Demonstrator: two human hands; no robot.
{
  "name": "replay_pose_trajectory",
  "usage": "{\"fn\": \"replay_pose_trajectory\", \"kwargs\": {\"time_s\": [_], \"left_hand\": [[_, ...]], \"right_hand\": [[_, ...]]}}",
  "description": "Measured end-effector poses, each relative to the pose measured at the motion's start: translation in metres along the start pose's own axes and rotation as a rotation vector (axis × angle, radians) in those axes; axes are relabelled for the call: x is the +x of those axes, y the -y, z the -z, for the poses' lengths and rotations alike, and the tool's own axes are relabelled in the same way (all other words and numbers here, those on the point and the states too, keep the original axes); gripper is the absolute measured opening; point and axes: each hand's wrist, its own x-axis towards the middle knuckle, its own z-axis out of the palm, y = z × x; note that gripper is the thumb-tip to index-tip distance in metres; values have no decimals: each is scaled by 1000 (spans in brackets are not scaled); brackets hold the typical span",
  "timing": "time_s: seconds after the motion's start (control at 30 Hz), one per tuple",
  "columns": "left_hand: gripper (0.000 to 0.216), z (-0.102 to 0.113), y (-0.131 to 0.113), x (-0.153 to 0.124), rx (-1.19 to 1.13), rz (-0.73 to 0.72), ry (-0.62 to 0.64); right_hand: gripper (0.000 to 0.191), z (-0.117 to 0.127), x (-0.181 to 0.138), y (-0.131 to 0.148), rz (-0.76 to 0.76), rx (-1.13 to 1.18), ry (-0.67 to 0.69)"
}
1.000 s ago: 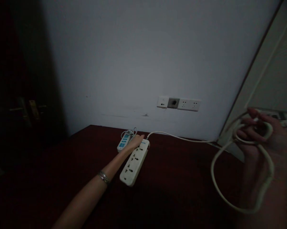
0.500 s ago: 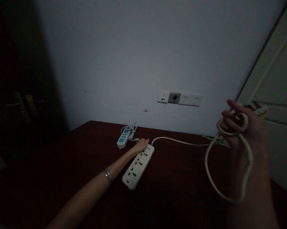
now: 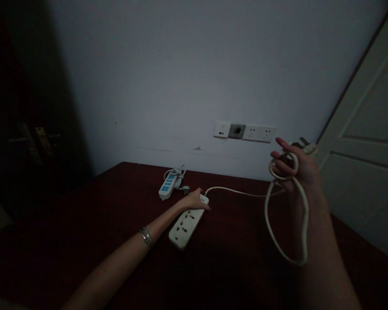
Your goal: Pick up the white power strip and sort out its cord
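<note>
A cream power strip [image 3: 186, 221] lies on the dark red table [image 3: 84, 232]. My left hand [image 3: 194, 200] rests over its far end, fingers curled on it. The strip's white cord [image 3: 239, 191] runs right to my right hand [image 3: 292, 168], which is raised and closed around coiled loops of that cord; one long loop [image 3: 287, 241] hangs below it. A plug end [image 3: 305, 146] pokes out behind my right hand. A silver bracelet [image 3: 145, 237] is on my left wrist.
A smaller white and blue power strip [image 3: 168, 185] with its bundled cord lies further back on the table. Wall sockets [image 3: 245, 131] sit on the white wall above. A white door [image 3: 364, 172] stands at right, a dark door with handle [image 3: 35, 140] at left.
My right hand with the coiled cord has moved left and slightly up, toward the wall sockets. My left hand has slid onto the far end of the cream strip, which shifted slightly.
</note>
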Motion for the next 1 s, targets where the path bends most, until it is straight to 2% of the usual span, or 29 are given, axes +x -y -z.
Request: {"fn": "replay_pose_trajectory", "kwargs": {"time_s": [0.17,0.37,1.0], "left_hand": [[78,-2,-6,-4,134,41,30],[91,-10,-6,-1,190,84,-11],[108,-18,2,4,203,147,-7]], "right_hand": [[21,-8,0,-5,-49,-6,11],[20,-13,0,-10,-78,-8,2],[31,-15,8,-29,-115,-97,111]]}}
